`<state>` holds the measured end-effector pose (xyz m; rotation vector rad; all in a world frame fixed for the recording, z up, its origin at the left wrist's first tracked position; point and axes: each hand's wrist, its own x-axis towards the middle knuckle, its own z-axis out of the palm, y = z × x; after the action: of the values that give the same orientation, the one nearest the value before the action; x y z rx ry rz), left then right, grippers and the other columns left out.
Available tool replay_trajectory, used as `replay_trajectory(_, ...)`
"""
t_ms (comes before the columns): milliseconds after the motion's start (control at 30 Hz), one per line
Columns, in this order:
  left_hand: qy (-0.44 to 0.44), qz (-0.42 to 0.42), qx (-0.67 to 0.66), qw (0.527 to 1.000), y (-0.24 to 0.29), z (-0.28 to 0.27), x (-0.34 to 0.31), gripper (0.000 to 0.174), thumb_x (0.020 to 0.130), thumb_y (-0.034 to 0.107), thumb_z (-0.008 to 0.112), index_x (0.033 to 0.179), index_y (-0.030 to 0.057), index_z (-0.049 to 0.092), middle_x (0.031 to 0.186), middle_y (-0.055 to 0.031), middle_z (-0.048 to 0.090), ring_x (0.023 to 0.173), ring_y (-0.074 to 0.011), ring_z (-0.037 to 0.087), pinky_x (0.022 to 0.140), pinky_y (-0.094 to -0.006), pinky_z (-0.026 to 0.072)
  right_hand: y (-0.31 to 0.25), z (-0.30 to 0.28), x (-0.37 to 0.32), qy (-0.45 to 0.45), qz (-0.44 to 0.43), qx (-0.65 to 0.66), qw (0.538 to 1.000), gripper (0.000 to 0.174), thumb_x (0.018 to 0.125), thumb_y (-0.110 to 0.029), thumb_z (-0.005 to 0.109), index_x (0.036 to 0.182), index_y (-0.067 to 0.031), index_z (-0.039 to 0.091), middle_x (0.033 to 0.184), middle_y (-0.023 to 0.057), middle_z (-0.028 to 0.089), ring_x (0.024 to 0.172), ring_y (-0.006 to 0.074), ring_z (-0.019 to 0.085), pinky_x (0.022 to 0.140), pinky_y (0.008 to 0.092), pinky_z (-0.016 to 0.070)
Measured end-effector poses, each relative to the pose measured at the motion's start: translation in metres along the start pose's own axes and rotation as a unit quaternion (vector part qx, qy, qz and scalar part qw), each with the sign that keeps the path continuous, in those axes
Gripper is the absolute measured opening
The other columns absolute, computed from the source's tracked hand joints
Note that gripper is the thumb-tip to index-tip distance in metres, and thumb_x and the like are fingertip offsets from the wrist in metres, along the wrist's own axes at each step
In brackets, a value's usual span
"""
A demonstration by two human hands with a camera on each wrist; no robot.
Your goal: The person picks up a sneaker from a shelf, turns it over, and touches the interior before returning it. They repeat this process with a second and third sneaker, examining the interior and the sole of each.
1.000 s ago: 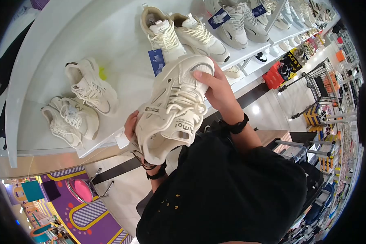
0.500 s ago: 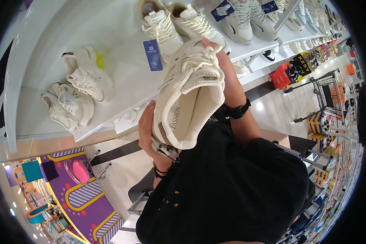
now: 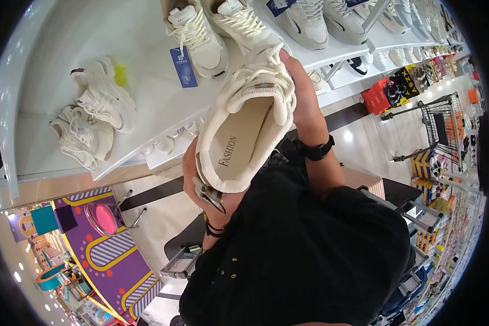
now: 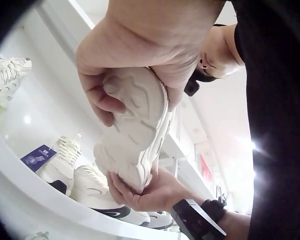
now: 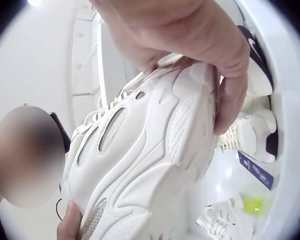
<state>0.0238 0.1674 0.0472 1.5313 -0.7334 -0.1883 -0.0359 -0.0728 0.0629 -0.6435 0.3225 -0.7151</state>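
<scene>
Holding a cream chunky mesh sneaker (image 3: 244, 130) endwise between both hands, the person has it off the shelf and tilted so its mouth faces up; the beige insole printed "FASHION" is exposed, which suits a look inside.

Left hand (image 3: 190, 174): grips the heel end, fingers (image 4: 97, 100) curled round onto the ridged sole.

Right hand (image 3: 304, 103): cups the toe, fingers (image 5: 229, 107) wrapped over the toe cap and pressed together.

An end-to-end hold of this kind would let the shoe be turned about its length.

Edges: the toe lies near the front lip of the white display shelf (image 3: 146, 81) and near a pair of cream lace-up sneakers (image 3: 201, 38) carrying a blue hang tag (image 3: 183, 66). The heel sits close to the person's black top (image 3: 309, 250).

Open room: aisle floor lies below the shoe; a wire shopping trolley (image 3: 440, 122) stands well apart to the right
</scene>
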Motion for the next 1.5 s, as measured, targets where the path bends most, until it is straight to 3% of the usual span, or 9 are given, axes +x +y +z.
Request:
replay_trajectory(533, -0.048, 0.095, 0.101, 0.989, -0.005, -0.020, 0.015, 0.077, 0.072, 0.000, 0.082, 0.138, -0.0030, 0.042, 0.129, -0.0168, 0.056, 0.114, -0.0246, 0.060, 0.097, -0.0375, 0.0499, 0.012, 0.008, -0.007, -0.017, -0.063, 0.013, 0.998, 0.042, 0.098, -0.028, 0.055, 0.130, -0.0015, 0.048, 0.116, 0.0076, 0.062, 0.103, 0.0136, 0.062, 0.089, 0.0290, 0.0503)
replay_trajectory(600, -0.003, 0.055, 0.095, 0.994, -0.006, -0.013, 0.015, 0.088, 0.064, 0.031, 0.090, 0.132, -0.0021, 0.047, 0.124, -0.0178, 0.058, 0.111, -0.0288, 0.060, 0.094, -0.0402, 0.0489, 0.013, 0.007, -0.009, -0.008, -0.068, 0.006, 0.998, 0.042, 0.098, -0.027, 0.055, 0.131, -0.0012, 0.047, 0.116, 0.0078, 0.062, 0.104, 0.0135, 0.062, 0.089, 0.0289, 0.0501)
replay_trajectory(833, -0.018, 0.105, 0.088, 0.990, -0.032, -0.018, 0.011, 0.082, 0.064, 0.031, 0.090, 0.128, -0.0011, 0.050, 0.125, -0.0172, 0.058, 0.110, -0.0285, 0.060, 0.096, -0.0400, 0.0465, 0.009, 0.001, -0.010, 0.005, -0.075, 0.002, 0.997, 0.041, 0.098, -0.026, 0.055, 0.130, -0.0007, 0.048, 0.117, 0.0078, 0.062, 0.105, 0.0139, 0.061, 0.089, 0.0295, 0.0497)
replay_trajectory(1000, -0.013, 0.072, 0.152, 0.986, -0.057, -0.035, 0.005, 0.083, 0.062, 0.032, 0.089, 0.127, -0.0004, 0.049, 0.123, -0.0164, 0.058, 0.108, -0.0282, 0.059, 0.094, -0.0406, 0.0467, 0.009, 0.008, -0.010, 0.020, -0.053, 0.024, 0.998, 0.039, 0.098, -0.026, 0.055, 0.128, -0.0009, 0.050, 0.116, 0.0075, 0.063, 0.104, 0.0142, 0.062, 0.088, 0.0294, 0.0498)
replay_trajectory(1100, 0.019, 0.016, 0.090, 0.996, -0.025, -0.021, 0.000, 0.085, 0.060, 0.029, 0.090, 0.127, 0.0000, 0.047, 0.119, -0.0153, 0.057, 0.108, -0.0284, 0.059, 0.092, -0.0408, 0.0469, 0.012, 0.009, -0.008, 0.018, -0.034, 0.014, 0.999, 0.040, 0.098, -0.027, 0.055, 0.127, -0.0002, 0.051, 0.115, 0.0073, 0.063, 0.103, 0.0139, 0.062, 0.088, 0.0289, 0.0498)
replay_trajectory(1233, 0.012, -0.010, 0.109, 0.994, -0.021, -0.029, -0.006, 0.086, 0.058, 0.026, 0.090, 0.127, 0.0002, 0.046, 0.117, -0.0145, 0.057, 0.105, -0.0281, 0.059, 0.091, -0.0398, 0.0472, 0.017, 0.011, -0.010, 0.017, -0.040, 0.011, 0.999, 0.040, 0.098, -0.027, 0.055, 0.126, 0.0003, 0.051, 0.115, 0.0073, 0.063, 0.103, 0.0137, 0.062, 0.088, 0.0288, 0.0497)
replay_trajectory(1300, -0.080, 0.015, 0.137, 0.987, -0.008, -0.034, -0.004, 0.081, 0.074, -0.006, 0.078, 0.142, -0.0038, 0.032, 0.130, -0.0168, 0.053, 0.113, -0.0222, 0.058, 0.094, -0.0353, 0.0508, 0.020, 0.007, -0.007, 0.016, -0.013, 0.017, 1.000, 0.041, 0.097, -0.029, 0.055, 0.126, 0.0001, 0.052, 0.115, 0.0070, 0.063, 0.103, 0.0134, 0.062, 0.088, 0.0286, 0.0495)
replay_trajectory(1433, -0.042, 0.021, 0.090, 0.995, 0.021, -0.017, -0.002, 0.082, 0.072, 0.008, 0.082, 0.139, -0.0030, 0.037, 0.129, -0.0162, 0.051, 0.115, -0.0234, 0.056, 0.095, -0.0370, 0.0483, 0.015, 0.019, -0.018, 0.011, -0.020, -0.001, 1.000, 0.040, 0.097, -0.031, 0.055, 0.123, -0.0006, 0.054, 0.113, 0.0063, 0.064, 0.102, 0.0133, 0.062, 0.088, 0.0286, 0.0495)
replay_trajectory(1500, -0.018, 0.023, 0.058, 0.998, 0.035, -0.010, 0.002, 0.084, 0.070, 0.017, 0.085, 0.137, -0.0024, 0.040, 0.129, -0.0158, 0.050, 0.115, -0.0243, 0.054, 0.096, -0.0382, 0.0466, 0.010, 0.039, -0.032, 0.069, -0.078, -0.057, 0.993, 0.038, 0.097, -0.033, 0.054, 0.120, -0.0024, 0.058, 0.109, 0.0057, 0.065, 0.099, 0.0140, 0.063, 0.087, 0.0290, 0.0499)
